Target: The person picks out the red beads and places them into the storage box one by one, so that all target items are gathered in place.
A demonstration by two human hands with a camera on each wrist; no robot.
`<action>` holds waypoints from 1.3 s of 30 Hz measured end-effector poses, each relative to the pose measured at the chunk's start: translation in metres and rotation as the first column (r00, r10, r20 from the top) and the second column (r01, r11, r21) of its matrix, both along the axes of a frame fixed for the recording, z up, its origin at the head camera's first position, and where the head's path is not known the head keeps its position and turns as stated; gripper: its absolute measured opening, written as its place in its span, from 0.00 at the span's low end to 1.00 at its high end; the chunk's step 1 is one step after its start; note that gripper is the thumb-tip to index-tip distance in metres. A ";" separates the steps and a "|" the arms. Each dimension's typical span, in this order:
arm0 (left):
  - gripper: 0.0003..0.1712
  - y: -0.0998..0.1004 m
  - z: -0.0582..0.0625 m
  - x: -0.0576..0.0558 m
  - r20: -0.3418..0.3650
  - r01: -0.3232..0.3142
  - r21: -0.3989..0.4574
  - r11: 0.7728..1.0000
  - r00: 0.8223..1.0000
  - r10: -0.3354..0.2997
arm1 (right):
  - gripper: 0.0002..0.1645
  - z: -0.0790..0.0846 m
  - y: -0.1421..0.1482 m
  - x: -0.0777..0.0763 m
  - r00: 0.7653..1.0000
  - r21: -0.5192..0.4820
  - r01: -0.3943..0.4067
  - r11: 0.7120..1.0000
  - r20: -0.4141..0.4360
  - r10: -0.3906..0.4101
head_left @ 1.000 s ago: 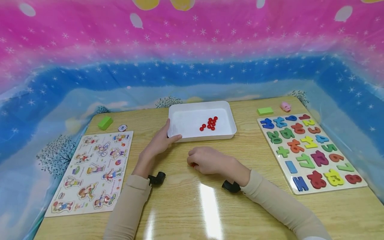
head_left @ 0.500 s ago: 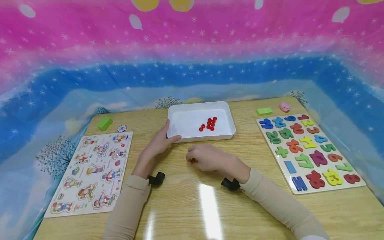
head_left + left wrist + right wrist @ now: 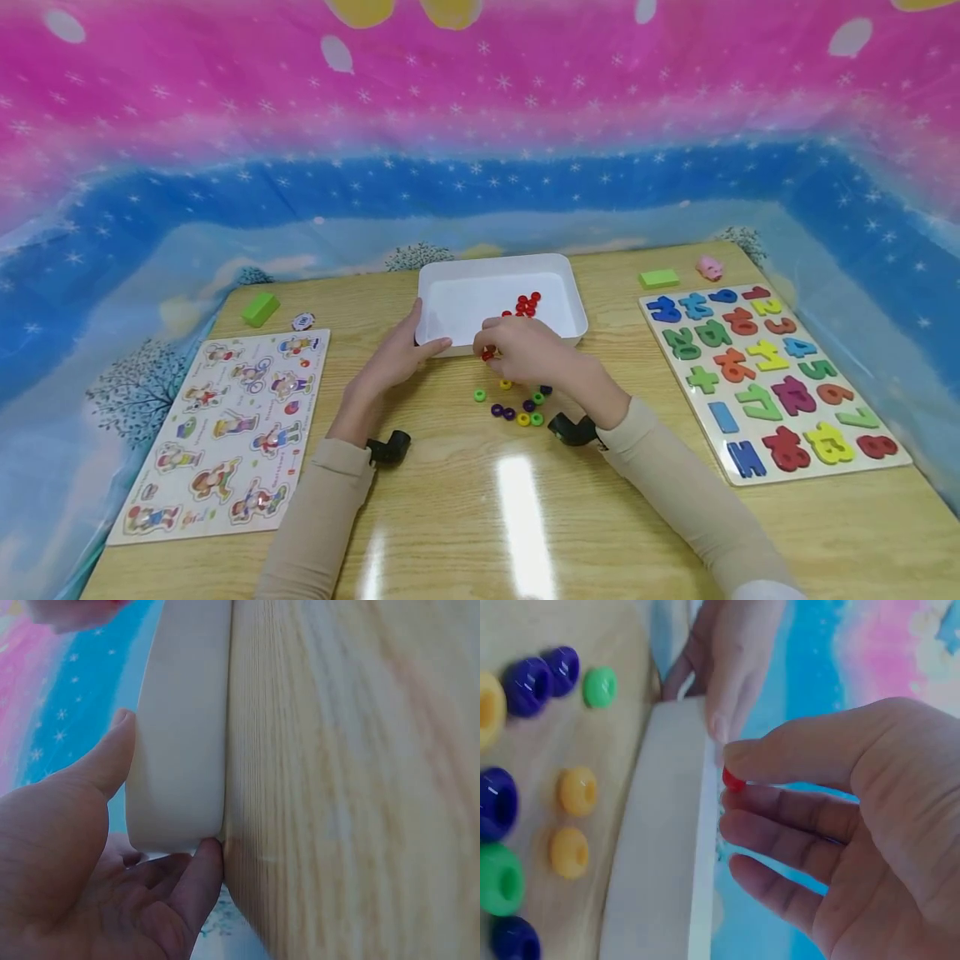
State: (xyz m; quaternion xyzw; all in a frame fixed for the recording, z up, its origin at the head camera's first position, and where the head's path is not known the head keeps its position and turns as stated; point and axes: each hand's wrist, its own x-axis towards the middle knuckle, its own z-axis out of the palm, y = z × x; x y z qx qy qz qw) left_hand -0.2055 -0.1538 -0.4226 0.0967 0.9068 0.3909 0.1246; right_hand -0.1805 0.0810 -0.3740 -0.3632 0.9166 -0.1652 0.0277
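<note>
A white tray [image 3: 465, 293] stands at the back middle of the table with several red beads [image 3: 530, 305] inside, some hidden behind my right hand. My left hand [image 3: 396, 357] grips the tray's near left corner, thumb at the rim and fingers round the end wall. Above the tray's front rim, my right hand [image 3: 531, 350] pinches a red bead [image 3: 733, 781] between thumb and index finger. In front of the tray lie several loose beads: green [image 3: 480, 396], purple [image 3: 497, 410] and yellow [image 3: 522, 420]. My right hand and wrist hang over part of this group.
A picture puzzle board [image 3: 225, 433] lies at left, a number puzzle board [image 3: 776, 379] at right. Green blocks [image 3: 260, 309] stand near both boards. A chip [image 3: 303, 322] is at back left, a pink pig [image 3: 708, 267] at back right.
My right hand has lifted off the table and moved forward to the tray rim with a red bead, uncovering the loose coloured beads. My left hand has stayed on the tray.
</note>
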 end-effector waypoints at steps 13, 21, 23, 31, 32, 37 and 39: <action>0.56 -0.002 -0.003 0.000 0.006 -0.022 -0.020 1.000 1.000 0.023 | 0.08 -0.012 0.008 -0.050 0.979 -0.086 0.203 0.975 0.020 -0.202; 0.55 0.002 -0.002 0.002 0.018 -0.026 -0.018 1.000 1.000 0.026 | 0.13 -0.031 0.014 -0.071 0.950 -0.065 0.312 0.948 0.004 -0.312; 0.56 0.003 -0.003 0.003 0.018 -0.022 -0.012 1.000 1.000 0.022 | 0.14 -0.036 0.017 -0.075 0.947 -0.049 0.320 0.946 -0.011 -0.321; 0.57 0.006 -0.002 0.001 0.014 -0.002 0.004 1.000 1.000 0.002 | 0.16 -0.040 0.025 -0.080 0.942 -0.036 0.333 0.942 -0.033 -0.335; 0.56 0.006 -0.002 0.001 0.013 0.000 0.003 1.000 1.000 0.000 | 0.16 -0.039 0.026 -0.079 0.941 -0.039 0.336 0.941 -0.032 -0.338; 0.55 0.006 -0.001 0.001 0.011 0.004 0.000 1.000 1.000 -0.004 | 0.16 -0.035 0.028 -0.074 0.935 -0.044 0.353 0.935 -0.026 -0.354; 0.55 0.006 0.000 0.002 0.013 0.005 0.003 1.000 1.000 -0.005 | 0.15 -0.032 0.031 -0.072 0.934 -0.048 0.355 0.934 -0.032 -0.356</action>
